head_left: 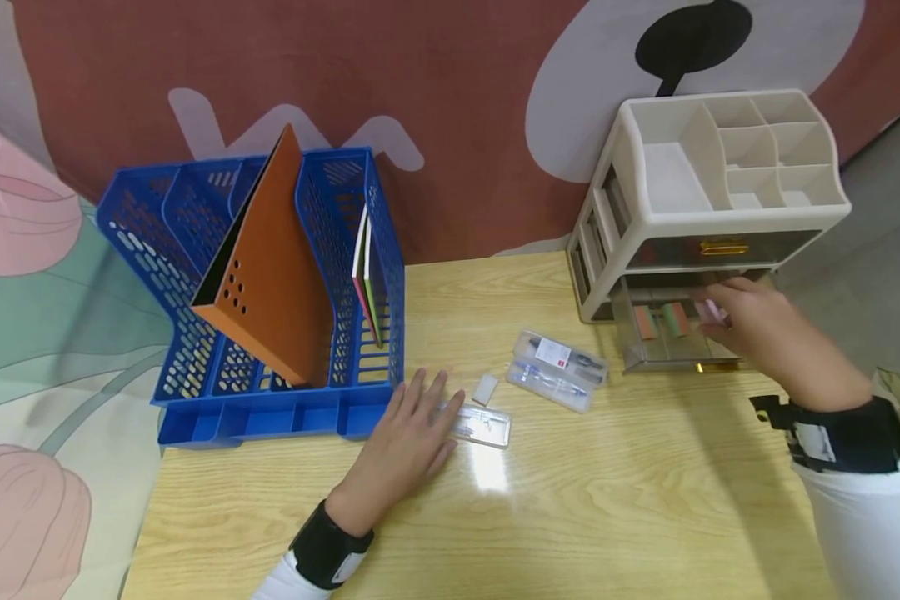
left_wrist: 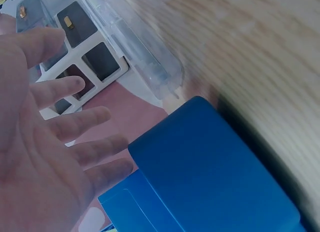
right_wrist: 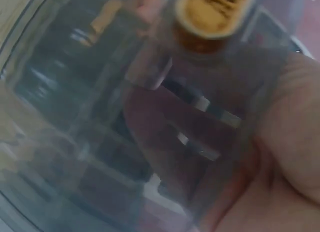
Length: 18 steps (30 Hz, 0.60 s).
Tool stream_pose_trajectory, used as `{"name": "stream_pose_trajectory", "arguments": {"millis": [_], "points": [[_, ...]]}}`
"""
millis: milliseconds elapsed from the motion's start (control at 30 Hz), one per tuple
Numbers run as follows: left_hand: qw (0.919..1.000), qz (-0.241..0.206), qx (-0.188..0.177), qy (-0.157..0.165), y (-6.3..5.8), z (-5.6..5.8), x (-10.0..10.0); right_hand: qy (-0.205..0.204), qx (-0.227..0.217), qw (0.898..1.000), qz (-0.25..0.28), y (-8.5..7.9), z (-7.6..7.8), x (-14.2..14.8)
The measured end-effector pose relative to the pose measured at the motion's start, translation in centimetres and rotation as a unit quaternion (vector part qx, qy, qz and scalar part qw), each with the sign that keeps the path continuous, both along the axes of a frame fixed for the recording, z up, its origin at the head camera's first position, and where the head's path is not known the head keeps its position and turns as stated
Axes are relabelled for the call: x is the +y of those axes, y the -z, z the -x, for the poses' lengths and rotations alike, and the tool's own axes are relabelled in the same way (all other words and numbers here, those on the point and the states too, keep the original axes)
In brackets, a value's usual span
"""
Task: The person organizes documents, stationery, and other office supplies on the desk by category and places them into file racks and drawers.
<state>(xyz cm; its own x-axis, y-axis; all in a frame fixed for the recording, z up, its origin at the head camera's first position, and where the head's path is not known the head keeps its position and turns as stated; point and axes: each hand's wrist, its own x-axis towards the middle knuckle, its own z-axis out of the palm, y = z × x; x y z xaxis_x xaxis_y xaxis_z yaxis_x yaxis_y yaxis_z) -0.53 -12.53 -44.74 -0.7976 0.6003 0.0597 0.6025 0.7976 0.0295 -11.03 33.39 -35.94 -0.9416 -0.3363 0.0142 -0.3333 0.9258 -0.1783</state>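
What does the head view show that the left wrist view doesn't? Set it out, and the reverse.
Only the head view shows the orange folder and the left wrist's black band. Only the left wrist view shows the left palm. Both show the left hand, blue rack, white drawer unit and wooden tabletop.

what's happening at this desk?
A person's right hand holds a small pink item in the open drawer of a white organizer. Their left hand is open, its fingers over one end of a clear case. A two-part pen case lies nearby on the table.
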Motion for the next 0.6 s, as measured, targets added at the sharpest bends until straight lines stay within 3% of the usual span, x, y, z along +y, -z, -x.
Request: {"name": "stream_pose_trajectory", "arguments": {"millis": [200,333,600], "points": [[1.0,0.003,0.0,0.004,0.1,-0.1,-0.1,0.014,-0.067,0.998,-0.013,0.5,1.1,0.4],[1.0,0.001,-0.001,0.007,0.2,-0.1,-0.2,0.021,-0.086,0.996,-0.01,0.7,1.5,0.6],[1.0,0.004,-0.003,0.008,0.2,0.0,-0.4,-0.004,-0.044,0.999,-0.009,1.3,1.7,0.8]]}}
